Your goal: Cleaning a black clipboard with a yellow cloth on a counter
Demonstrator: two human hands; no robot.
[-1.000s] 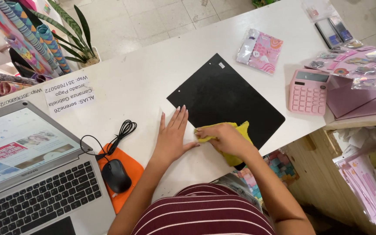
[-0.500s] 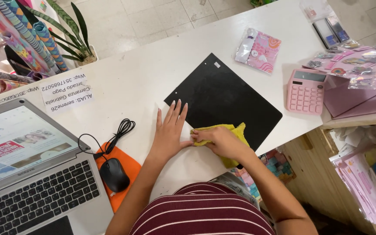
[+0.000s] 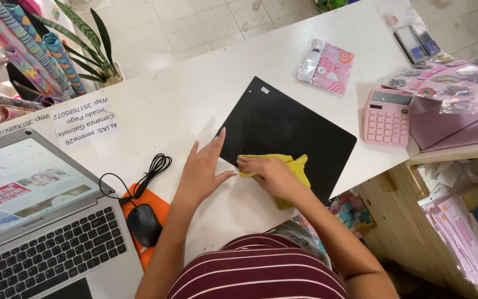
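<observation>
head view: the right hand (image 3: 269, 174) pressed a yellow cloth (image 3: 294, 169) flat against the near edge of a black mat (image 3: 289, 127) on the white worktop (image 3: 195, 94), fingers closed loosely over the cloth. the left hand (image 3: 203, 169) lay open, fingers spread, touching the mat's left corner and holding nothing. the wiping looked only partly done, to judge by the cloth sitting at the near edge with most of the mat beyond it. a pink calculator (image 3: 386, 117) sat just right of the mat, a mouse (image 3: 144, 224) near the left arm.
</observation>
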